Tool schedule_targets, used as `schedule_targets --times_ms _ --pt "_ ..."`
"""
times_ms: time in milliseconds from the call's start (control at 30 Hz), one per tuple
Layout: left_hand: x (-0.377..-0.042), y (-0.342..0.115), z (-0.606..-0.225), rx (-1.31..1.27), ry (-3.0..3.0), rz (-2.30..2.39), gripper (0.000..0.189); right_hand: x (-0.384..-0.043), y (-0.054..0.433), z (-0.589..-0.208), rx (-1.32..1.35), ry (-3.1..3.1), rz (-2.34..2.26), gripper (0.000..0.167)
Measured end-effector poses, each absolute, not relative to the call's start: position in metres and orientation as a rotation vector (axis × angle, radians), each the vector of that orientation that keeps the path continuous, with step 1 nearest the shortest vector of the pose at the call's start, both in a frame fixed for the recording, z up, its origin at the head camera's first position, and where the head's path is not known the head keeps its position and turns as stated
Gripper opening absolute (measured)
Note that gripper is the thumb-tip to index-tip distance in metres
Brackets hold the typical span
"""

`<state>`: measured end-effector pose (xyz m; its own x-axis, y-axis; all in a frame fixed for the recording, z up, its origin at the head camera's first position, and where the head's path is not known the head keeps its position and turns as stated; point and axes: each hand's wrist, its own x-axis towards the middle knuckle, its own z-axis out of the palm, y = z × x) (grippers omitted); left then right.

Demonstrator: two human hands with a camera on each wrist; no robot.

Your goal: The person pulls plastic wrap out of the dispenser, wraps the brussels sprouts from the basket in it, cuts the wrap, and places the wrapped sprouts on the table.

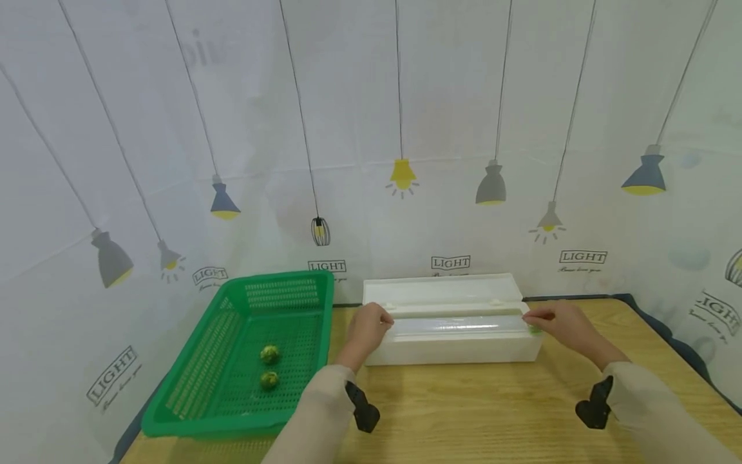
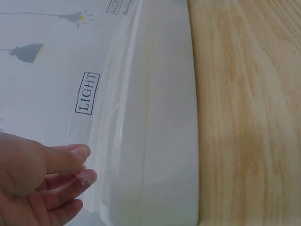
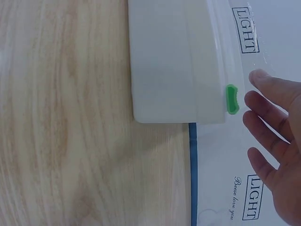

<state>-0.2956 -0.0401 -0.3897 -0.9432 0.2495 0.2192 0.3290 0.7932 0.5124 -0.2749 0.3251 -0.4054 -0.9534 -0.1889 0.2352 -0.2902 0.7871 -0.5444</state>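
A long white cling film dispenser box (image 1: 458,351) lies on the table with its lid (image 1: 440,291) raised at the back. Clear cling film (image 1: 458,325) stretches across its opening. At the box's left end, my left hand (image 1: 368,327) pinches the film's edge; a crumpled bit shows at the fingertips in the left wrist view. My right hand (image 1: 570,328) is at the opposite end, thumb and fingertips bent together at the film's corner. Beside those fingers, a green slider (image 3: 232,99) sits on the box's edge.
To the left stands a green plastic basket (image 1: 203,426) holding two small round yellow-green objects (image 1: 269,367). The wooden table (image 1: 452,412) extends in front of the box. Behind it hangs a white cloth (image 1: 359,129) printed with lamps.
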Motion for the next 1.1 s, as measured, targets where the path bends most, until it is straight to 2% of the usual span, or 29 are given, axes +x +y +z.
schedule_targets --times_ms 233,667,1100 --pt "-0.301 -0.041 -0.377 -0.434 -2.808 -0.864 0.005 -0.279 0.323 -0.395 0.329 -2.830 0.946 0.028" --pt "-0.311 -0.055 -0.359 -0.544 -2.855 -0.908 0.009 -0.294 0.321 -0.381 0.310 -2.839 0.901 0.027" --pt "-0.324 -0.054 -0.356 -0.534 -2.771 -0.967 0.010 -0.296 0.321 -0.369 0.283 -2.824 0.912 0.032"
